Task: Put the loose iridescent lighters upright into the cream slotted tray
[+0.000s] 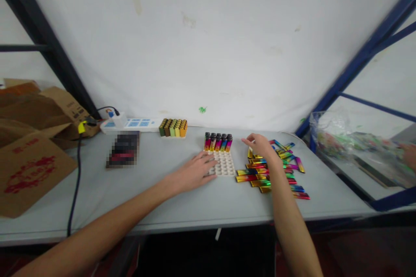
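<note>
My left hand (198, 171) lies palm down, fingers spread, over the left side of a white holder tray (228, 165) with rows of small sockets. Several lighters (217, 143) with dark tops and shiny multicoloured bodies stand upright at the tray's far end. To the right, my right hand (261, 145) is over the far left edge of a loose pile of shiny rainbow-coloured lighter casings (260, 173). Its fingers point left and look apart. A gold piece shows just under them, and whether they touch it is hard to see.
Behind and left stands a block of green, brown and yellow casings (173, 127), beside a white power strip (143, 124). A pixelated dark object (123, 149) lies nearer. Cardboard boxes (35, 160) and a black cable (77, 181) are at left. Blue frame bars (354, 62) rise at right.
</note>
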`<state>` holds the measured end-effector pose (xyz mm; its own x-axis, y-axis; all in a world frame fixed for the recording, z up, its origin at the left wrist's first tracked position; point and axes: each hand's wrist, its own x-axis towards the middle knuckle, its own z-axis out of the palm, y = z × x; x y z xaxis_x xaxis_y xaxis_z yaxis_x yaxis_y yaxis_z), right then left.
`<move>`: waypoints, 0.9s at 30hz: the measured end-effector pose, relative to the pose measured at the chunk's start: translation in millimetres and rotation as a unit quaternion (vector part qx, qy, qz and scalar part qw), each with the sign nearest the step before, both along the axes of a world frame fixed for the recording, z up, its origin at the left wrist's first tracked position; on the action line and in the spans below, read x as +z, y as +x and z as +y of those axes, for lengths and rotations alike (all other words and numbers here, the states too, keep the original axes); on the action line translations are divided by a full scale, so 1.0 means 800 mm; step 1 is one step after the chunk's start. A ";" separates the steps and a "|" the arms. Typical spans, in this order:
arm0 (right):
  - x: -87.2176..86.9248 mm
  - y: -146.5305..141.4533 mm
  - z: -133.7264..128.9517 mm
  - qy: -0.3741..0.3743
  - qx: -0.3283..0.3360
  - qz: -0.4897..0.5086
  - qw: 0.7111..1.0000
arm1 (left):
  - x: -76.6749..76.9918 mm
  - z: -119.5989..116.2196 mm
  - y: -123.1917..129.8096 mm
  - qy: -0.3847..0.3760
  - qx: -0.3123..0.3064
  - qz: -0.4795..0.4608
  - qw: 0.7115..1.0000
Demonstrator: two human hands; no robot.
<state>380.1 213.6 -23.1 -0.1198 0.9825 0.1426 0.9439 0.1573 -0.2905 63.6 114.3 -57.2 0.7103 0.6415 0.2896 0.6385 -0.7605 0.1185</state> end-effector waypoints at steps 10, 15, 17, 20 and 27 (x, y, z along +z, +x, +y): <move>-0.019 0.014 -0.001 -0.060 -0.131 -0.062 0.988 | -0.002 -0.002 0.000 0.011 0.009 0.018 1.000; -0.024 -0.005 0.001 -0.047 -0.086 -0.037 0.994 | -0.001 -0.003 0.000 0.004 0.010 0.022 1.000; -0.023 -0.007 0.002 -0.035 -0.058 -0.015 0.998 | -0.001 -0.003 0.000 0.003 0.010 0.022 1.000; -0.019 -0.006 0.004 -0.016 -0.025 0.026 0.999 | -0.002 -0.003 0.000 0.003 0.009 0.017 1.000; -0.014 -0.011 0.013 0.081 0.058 0.180 0.979 | -0.002 -0.006 0.000 0.005 0.008 0.008 1.000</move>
